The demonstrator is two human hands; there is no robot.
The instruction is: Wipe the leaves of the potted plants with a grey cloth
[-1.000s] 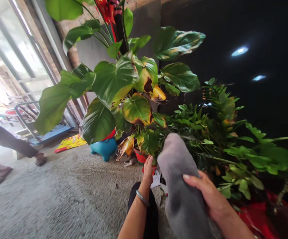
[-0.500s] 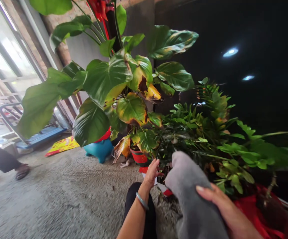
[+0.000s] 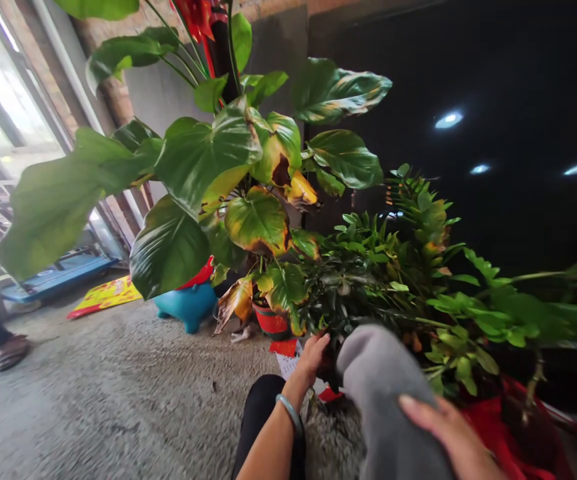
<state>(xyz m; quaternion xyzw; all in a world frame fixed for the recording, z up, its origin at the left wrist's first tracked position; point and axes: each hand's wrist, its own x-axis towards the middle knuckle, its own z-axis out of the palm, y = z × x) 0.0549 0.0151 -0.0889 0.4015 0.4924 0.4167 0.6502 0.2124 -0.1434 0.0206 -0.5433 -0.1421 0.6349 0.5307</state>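
Down on a rough concrete floor (image 3: 118,380), right in front of a black wall (image 3: 508,73), and here's the action: a soft grey fuzzy cloth (image 3: 381,380) is bunched into a thick, rounded lump, pushed up against the lower stems of a ZZ plant (image 3: 368,280). Its nap looks plush and matte, with no pattern showing, and its lower end runs out of the bottom of the frame. The right hand (image 3: 448,437) sits on top of it, fingers curled over the grey surface, keeping it in a close hold. The left hand (image 3: 313,360), a pale bangle (image 3: 288,413) on its wrist, is open with the fingers loosely spread, just beside the cloth at the base of the plant; whether it's gripping anything, I can't tell. Below it, a black trouser knee (image 3: 263,413) and a slip of white-and-red paper (image 3: 286,360) on the floor. Just left of that hand, a red pot (image 3: 270,320) stands under a big-leaved philodendron (image 3: 208,160), its leaves yellowing and browning at the edges. Further left, a turquoise pot (image 3: 186,307) and a yellow-and-red mat (image 3: 103,297), while a red bag (image 3: 498,427) lies at lower right.
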